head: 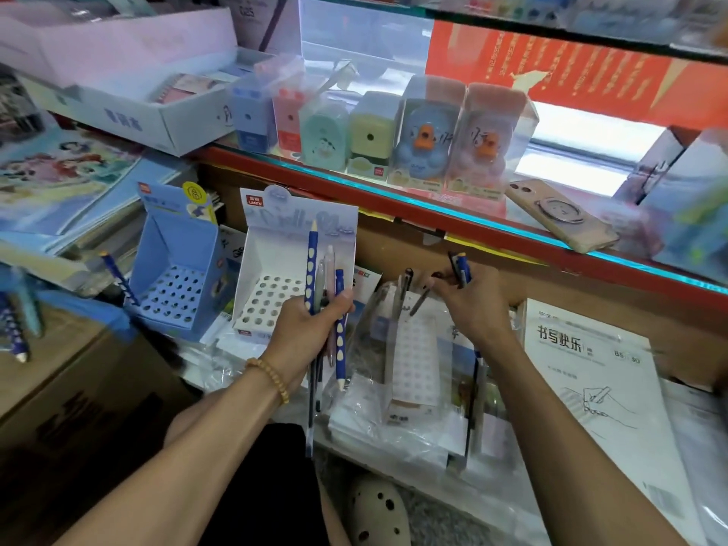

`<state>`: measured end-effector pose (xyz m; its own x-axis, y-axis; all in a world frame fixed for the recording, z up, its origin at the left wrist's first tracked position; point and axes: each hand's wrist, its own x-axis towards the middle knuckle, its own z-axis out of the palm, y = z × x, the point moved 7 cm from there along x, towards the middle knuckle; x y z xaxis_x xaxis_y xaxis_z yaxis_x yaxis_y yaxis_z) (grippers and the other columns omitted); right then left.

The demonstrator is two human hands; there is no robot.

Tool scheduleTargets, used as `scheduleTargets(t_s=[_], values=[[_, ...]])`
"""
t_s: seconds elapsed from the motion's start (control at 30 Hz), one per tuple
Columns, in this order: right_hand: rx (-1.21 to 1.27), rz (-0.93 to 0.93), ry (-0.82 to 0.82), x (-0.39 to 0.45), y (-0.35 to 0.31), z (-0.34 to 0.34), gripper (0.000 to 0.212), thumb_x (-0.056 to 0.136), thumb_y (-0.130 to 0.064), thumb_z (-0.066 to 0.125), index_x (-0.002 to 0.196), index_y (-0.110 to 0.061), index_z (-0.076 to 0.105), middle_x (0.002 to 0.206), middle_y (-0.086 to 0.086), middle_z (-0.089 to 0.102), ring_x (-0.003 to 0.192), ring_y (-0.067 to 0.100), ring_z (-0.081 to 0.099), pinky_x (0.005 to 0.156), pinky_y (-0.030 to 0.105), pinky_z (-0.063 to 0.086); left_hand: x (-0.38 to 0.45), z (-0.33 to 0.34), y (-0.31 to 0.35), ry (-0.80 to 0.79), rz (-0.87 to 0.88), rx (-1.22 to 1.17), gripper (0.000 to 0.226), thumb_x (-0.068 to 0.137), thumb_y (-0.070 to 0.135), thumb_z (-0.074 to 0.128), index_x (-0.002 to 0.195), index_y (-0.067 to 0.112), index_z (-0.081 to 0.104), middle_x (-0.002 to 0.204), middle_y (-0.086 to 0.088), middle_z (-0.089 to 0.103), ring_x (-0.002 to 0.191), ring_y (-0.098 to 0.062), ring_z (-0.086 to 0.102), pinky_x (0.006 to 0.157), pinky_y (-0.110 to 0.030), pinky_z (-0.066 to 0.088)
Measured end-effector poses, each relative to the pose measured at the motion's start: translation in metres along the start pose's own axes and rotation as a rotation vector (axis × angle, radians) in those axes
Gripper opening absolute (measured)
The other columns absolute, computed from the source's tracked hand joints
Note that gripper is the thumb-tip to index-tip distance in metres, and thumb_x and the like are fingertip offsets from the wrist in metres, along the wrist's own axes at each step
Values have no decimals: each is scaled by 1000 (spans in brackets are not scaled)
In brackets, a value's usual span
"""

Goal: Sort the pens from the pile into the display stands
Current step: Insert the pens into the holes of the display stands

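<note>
While my left hand (315, 313) grips a mixed bunch of pens (329, 309), fingers curled tight round the middle of them, my right hand (468, 297) pinches a dark blue pen (461, 267) at its fingertips, pen end sticking up past them.

Bunch in the left: one tall blue pen with pale oval dimples (311, 266), a shorter blue one, a pale pink one, a grey one, plus darker barrels hanging below my palm. Exact count unclear.

White display stand (299, 226) sits directly behind my left fingers, holed base showing, no pens seen in the holes. Blue display stand (177, 250) is further left of that, also with a holed base; one blue dimpled pen (118, 277) leans at its left edge.

Between my two hands, slightly right of the left fingers: a third holed stand (413, 348) lying in clear plastic wrap, with a couple of dark pens (405, 285) standing up just left of my right fingers.

Far left of the left hand, more blue dimpled pens (15, 329) lie on a cardboard box.

Right of my right wrist: a writing-paper pack (591, 368) lies flat. Above my right fingers, a phone (559, 214) lies on the glass shelf, next to boxed pencil sharpeners (429, 132).
</note>
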<state>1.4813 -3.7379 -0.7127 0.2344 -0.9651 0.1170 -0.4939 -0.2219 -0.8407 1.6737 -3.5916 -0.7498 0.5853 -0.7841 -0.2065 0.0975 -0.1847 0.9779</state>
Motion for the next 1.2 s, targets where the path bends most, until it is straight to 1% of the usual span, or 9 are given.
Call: scheduleTargets(t_s=[0.23, 0.37, 0.43, 0.57, 0.73, 0.87, 1.03, 1.13, 1.2], values=[[-243, 25, -173, 18, 0, 24, 21, 86, -24, 74, 73, -15, 61, 69, 5, 60, 64, 22, 54, 60, 34, 43, 4, -9, -1, 2, 8, -20, 22, 86, 34, 70, 84, 12, 73, 62, 2, 70, 57, -9, 66, 65, -30, 54], [-248, -48, -113, 16, -16, 14, 24, 90, -24, 70, 81, -2, 64, 70, 9, 61, 62, 24, 56, 59, 35, 44, 2, -9, 2, -29, 13, -12, 23, 90, 29, 66, 79, 9, 72, 61, 0, 70, 54, -8, 64, 61, -25, 51], [3, -59, -42, 10, -25, 4, 32, 97, -28, 60, 91, 3, 63, 65, 8, 54, 55, 19, 49, 54, 34, 41, 0, -7, 7, -37, 41, 11, 26, 92, 26, 64, 75, 7, 71, 58, 1, 69, 52, -7, 62, 60, -24, 51], [758, 206, -138, -8, -43, 15, 44, 104, -37, 44, 91, -2, 67, 67, 3, 57, 56, 11, 48, 54, 25, 39, -4, 3, 21, -37, 124, 65, 27, 93, 25, 63, 79, 5, 74, 58, 11, 67, 53, 4, 61, 53, -10, 47], [1031, 283, -154, -17, -60, 33, 48, 104, -41, 39, 75, -13, 64, 63, 0, 57, 54, 11, 50, 55, 25, 41, -17, 19, 32, -141, 179, 16, 14, 91, 22, 65, 83, 14, 74, 57, 17, 67, 57, 6, 63, 54, -10, 46], [1095, 293, -135, -19, -55, 32, 50, 103, -46, 37, 74, -15, 63, 63, -1, 56, 53, 11, 49, 54, 26, 38, -22, 27, 30, -235, 149, 44, 12, 89, 26, 68, 78, 26, 71, 54, 13, 65, 53, 0, 61, 60, -22, 47], [1113, 271, -178, -23, -48, 25, 49, 102, -46, 37, 82, -11, 65, 70, 2, 61, 59, 12, 54, 54, 24, 44, -28, 43, 21, -343, 39, -35, 8, 88, 20, 69, 89, 13, 75, 77, -7, 76, 55, -9, 63, 58, -22, 48], [893, 249, -188, -23, -41, 13, 46, 102, -42, 43, 96, -5, 70, 82, 6, 63, 68, 12, 57, 61, 25, 49, -24, 39, 17, -255, 26, -38, 9, 83, 20, 75, 81, 12, 77, 68, -4, 73, 53, -14, 61, 56, -25, 49], [691, 229, -171, -23, -33, 0, 42, 102, -38, 46, 103, -3, 69, 72, 4, 56, 60, 12, 50, 54, 25, 40, -20, 36, 15, -204, 16, -33, 12, 80, 21, 77, 73, 13, 75, 62, -2, 69, 51, -13, 60, 56, -27, 47]])
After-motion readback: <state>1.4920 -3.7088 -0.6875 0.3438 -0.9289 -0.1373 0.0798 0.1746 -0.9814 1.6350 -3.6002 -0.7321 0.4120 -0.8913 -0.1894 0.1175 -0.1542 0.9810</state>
